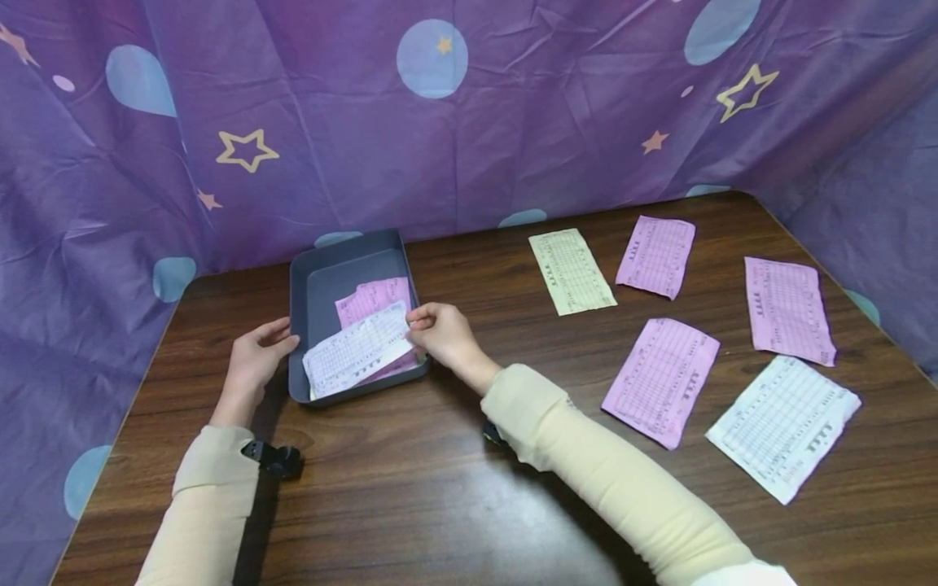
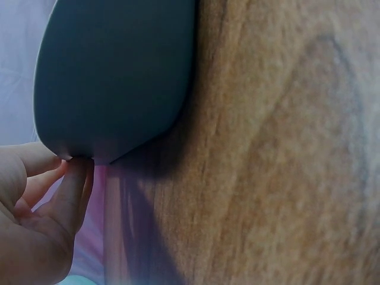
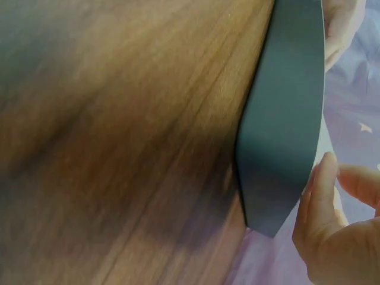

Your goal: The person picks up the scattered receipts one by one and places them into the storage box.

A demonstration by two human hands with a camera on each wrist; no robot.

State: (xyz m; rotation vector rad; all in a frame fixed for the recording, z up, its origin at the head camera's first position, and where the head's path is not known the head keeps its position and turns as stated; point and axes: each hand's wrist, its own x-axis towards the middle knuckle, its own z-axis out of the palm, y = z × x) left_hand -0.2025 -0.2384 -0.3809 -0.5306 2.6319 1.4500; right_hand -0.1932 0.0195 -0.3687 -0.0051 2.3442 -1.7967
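Observation:
A dark grey rectangular tray (image 1: 311,285) stands on the table's left side. My left hand (image 1: 256,356) grips its left wall, thumb at the rim and fingers along the outside; the left wrist view shows the fingertips (image 2: 77,169) against the wall. Between thumb and fingers, my right hand (image 1: 449,335) pinches the right end of a white printed paper slip (image 1: 359,350). That slip slants across the tray's near half. Pink slips (image 1: 374,297) lie beneath it, partly hidden. In the right wrist view, the right hand (image 3: 335,222) is at the tray's rim.
To the right, loose printed slips lie spread on the wooden table (image 1: 410,488): a yellow-green slip (image 1: 572,271), several pink ones, including one nearest the middle (image 1: 662,382), and a pale bluish-white slip (image 1: 784,427). A purple patterned cloth (image 1: 352,122) hangs behind the table.

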